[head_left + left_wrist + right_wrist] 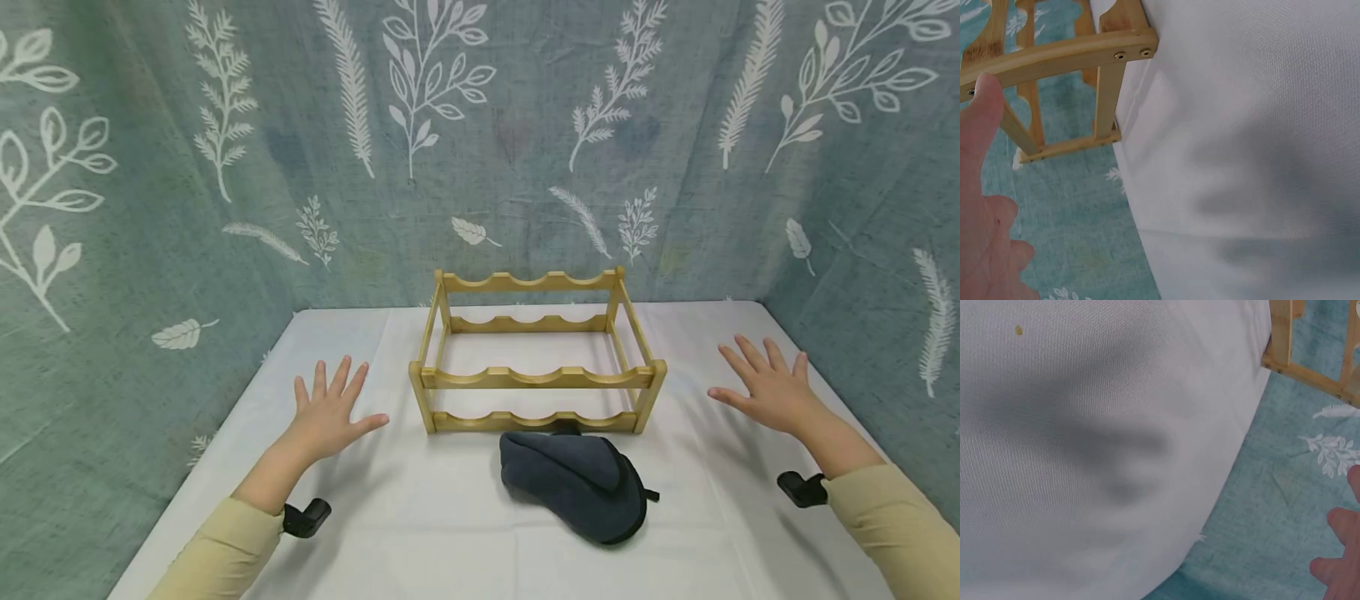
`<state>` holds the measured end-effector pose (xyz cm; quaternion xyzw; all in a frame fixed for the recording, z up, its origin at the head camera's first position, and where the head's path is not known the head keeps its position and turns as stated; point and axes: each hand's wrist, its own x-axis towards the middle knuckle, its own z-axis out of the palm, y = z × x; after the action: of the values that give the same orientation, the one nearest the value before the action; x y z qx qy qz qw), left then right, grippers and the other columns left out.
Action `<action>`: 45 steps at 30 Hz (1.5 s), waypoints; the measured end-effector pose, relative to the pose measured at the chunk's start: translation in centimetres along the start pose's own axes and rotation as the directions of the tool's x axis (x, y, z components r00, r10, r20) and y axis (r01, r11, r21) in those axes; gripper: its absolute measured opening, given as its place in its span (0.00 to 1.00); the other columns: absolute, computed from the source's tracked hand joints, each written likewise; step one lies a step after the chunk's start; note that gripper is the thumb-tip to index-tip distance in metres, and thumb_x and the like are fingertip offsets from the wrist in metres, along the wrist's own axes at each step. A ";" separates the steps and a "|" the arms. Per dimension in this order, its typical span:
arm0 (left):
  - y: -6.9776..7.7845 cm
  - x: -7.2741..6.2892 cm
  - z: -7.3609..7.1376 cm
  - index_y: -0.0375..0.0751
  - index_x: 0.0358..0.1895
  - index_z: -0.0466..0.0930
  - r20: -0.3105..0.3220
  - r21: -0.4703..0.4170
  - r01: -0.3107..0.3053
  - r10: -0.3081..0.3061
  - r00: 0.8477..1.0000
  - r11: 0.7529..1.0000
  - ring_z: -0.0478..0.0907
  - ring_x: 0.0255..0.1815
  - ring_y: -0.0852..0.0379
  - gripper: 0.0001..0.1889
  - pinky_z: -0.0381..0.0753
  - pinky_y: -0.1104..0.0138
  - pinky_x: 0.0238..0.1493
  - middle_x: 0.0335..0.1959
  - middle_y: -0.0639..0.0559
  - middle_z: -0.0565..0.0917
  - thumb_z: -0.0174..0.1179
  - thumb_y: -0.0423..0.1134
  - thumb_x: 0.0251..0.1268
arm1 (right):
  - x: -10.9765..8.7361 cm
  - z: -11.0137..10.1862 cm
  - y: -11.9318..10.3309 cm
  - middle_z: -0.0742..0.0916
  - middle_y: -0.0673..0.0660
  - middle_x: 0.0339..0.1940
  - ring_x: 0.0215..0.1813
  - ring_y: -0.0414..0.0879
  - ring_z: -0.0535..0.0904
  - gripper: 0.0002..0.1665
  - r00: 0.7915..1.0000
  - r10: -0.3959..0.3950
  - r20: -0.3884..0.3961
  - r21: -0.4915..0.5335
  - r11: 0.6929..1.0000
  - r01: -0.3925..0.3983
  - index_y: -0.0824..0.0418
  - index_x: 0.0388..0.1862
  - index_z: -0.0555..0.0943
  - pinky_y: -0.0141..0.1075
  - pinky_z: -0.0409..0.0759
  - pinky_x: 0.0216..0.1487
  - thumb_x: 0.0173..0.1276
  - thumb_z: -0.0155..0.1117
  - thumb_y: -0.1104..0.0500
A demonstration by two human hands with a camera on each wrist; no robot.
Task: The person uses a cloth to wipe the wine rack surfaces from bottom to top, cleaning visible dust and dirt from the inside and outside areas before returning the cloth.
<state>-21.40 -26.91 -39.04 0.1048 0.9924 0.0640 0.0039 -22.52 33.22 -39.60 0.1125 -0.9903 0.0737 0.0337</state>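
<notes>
A wooden rack [528, 379] with scalloped rails stands at the middle of the white-covered table. Just in front of it lies a folded dark navy cloth item [573, 483] with black edging and a small black tab; its exact kind is unclear. To the left of the rack, my left hand [326, 421] hovers over the table with fingers spread, holding nothing. On the other side, my right hand [772, 392] is likewise spread above the cloth, apart from the rack. In the left wrist view, the left thumb [985, 103] overlaps the rack's side rail [1066, 56].
A white cloth [420, 542] covers the table. Grey-green curtains [517, 217] with white leaf prints enclose the back and both sides. A black wrist device [306, 518] is on the left forearm, another black device [801, 489] on the right.
</notes>
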 end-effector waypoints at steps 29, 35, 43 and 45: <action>1.3 2.5 -1.3 0.44 0.71 0.52 -0.196 -0.283 -0.299 0.251 0.948 0.911 0.42 0.71 0.34 0.36 0.40 0.37 0.64 0.72 0.41 0.52 0.54 0.52 0.63 | 1.4 -1.5 -8.7 0.68 0.69 0.62 0.62 0.67 0.59 0.42 0.719 -0.450 -0.530 -0.074 0.869 0.489 0.65 0.58 0.70 0.64 0.56 0.58 0.67 0.35 0.32; 2.1 3.3 -0.7 0.42 0.69 0.58 -0.294 -0.347 -0.403 0.310 0.904 0.847 0.51 0.70 0.40 0.32 0.50 0.43 0.66 0.69 0.43 0.60 0.57 0.46 0.63 | 2.0 -0.8 -12.8 0.77 0.65 0.50 0.51 0.61 0.70 0.33 0.577 -0.542 -0.612 -0.101 0.776 0.622 0.64 0.49 0.77 0.54 0.67 0.51 0.70 0.41 0.37; 2.4 3.7 -0.8 0.43 0.66 0.63 -0.284 -0.443 -0.399 0.296 0.912 0.803 0.60 0.67 0.43 0.28 0.59 0.45 0.63 0.66 0.43 0.66 0.55 0.44 0.64 | 2.1 0.4 -16.0 0.79 0.60 0.47 0.48 0.53 0.74 0.30 0.522 -0.664 -0.535 -0.099 0.663 0.742 0.62 0.48 0.78 0.47 0.74 0.47 0.70 0.41 0.39; 2.2 3.8 -0.7 0.43 0.66 0.64 -0.279 -0.472 -0.392 0.288 0.916 0.790 0.60 0.66 0.43 0.27 0.60 0.45 0.62 0.65 0.43 0.67 0.55 0.44 0.65 | 2.0 0.9 -16.6 0.80 0.60 0.48 0.48 0.52 0.75 0.29 0.516 -0.691 -0.506 -0.109 0.645 0.757 0.60 0.48 0.78 0.46 0.75 0.47 0.70 0.41 0.39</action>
<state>-24.63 -24.04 -38.04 0.2705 0.8982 0.3381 -0.0758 -20.69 16.63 -37.99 0.4933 -0.7997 0.1413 0.3118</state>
